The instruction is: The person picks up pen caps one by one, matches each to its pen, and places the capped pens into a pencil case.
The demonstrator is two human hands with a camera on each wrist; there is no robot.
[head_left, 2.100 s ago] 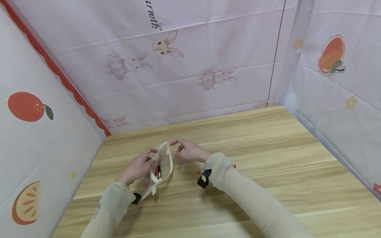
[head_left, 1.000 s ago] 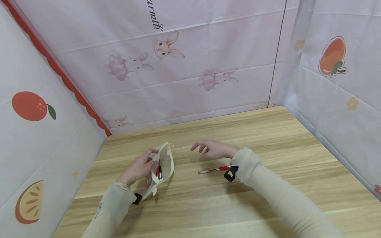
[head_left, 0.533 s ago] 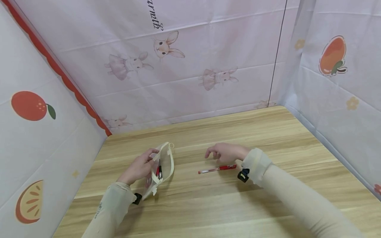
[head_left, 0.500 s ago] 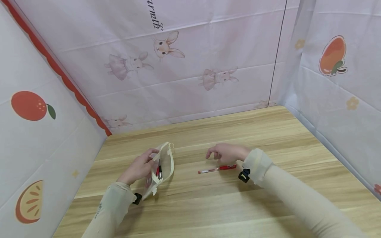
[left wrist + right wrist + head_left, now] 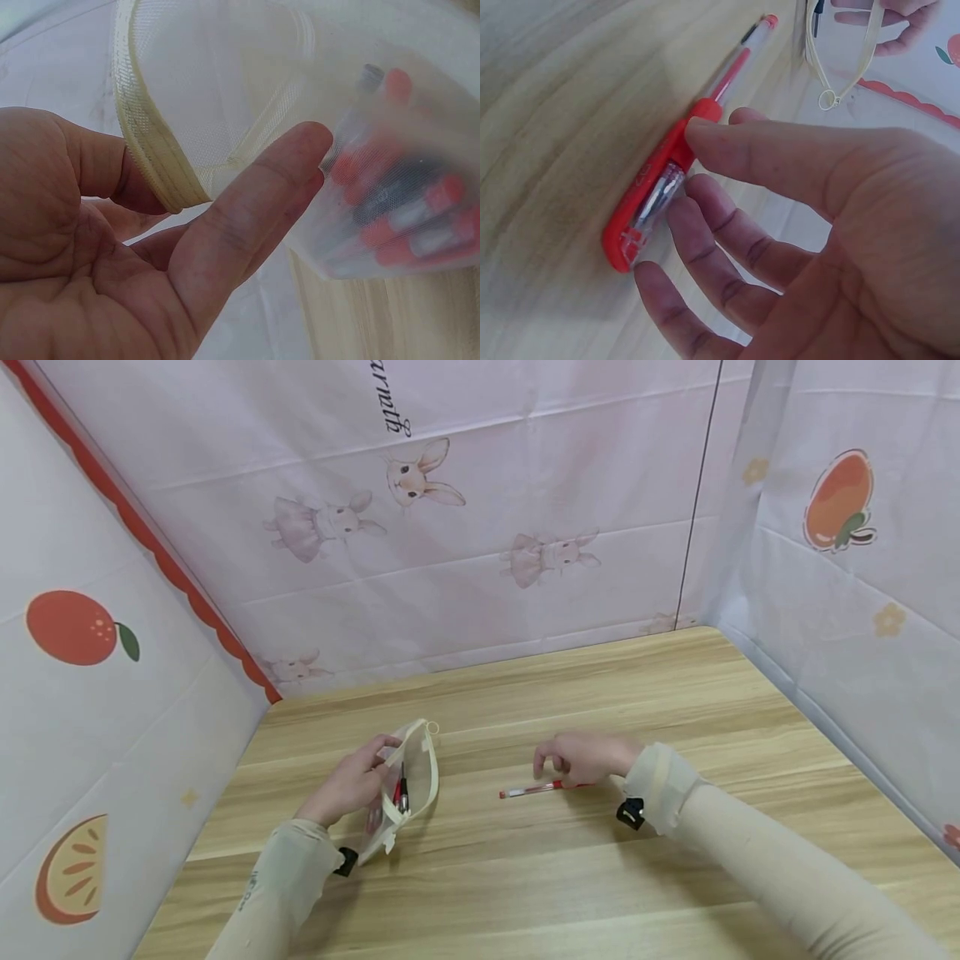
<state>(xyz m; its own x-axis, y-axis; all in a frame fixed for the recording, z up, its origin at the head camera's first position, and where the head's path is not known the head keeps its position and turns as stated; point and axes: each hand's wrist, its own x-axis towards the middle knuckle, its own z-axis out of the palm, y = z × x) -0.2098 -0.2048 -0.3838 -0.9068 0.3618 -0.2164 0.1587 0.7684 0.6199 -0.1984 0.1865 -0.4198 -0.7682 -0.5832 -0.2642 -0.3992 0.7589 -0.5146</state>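
Note:
My left hand [image 5: 348, 787] holds the cream-rimmed edge of a see-through zip pouch [image 5: 424, 772], pinched between thumb and fingers. The pouch mouth gapes toward the right, and several red and black pens [image 5: 409, 199] show through its mesh in the left wrist view. A red gel pen [image 5: 649, 191], cap on, lies flat on the table to the right of the pouch. Over its capped end hovers my right hand [image 5: 588, 756], fingers loosely bent. In the right wrist view the thumb tip overlaps the cap; whether it touches is hard to tell.
The wood-grain table [image 5: 480, 893] stretches in front and to the right. Printed cloth walls [image 5: 480, 593] stand at the back and both sides. A pale zipper ring [image 5: 432, 727] hangs at the pouch's far end.
My right hand has left the pouch's zipper end, moved right and come down over the red gel pen. The left hand and the pouch have stayed in place.

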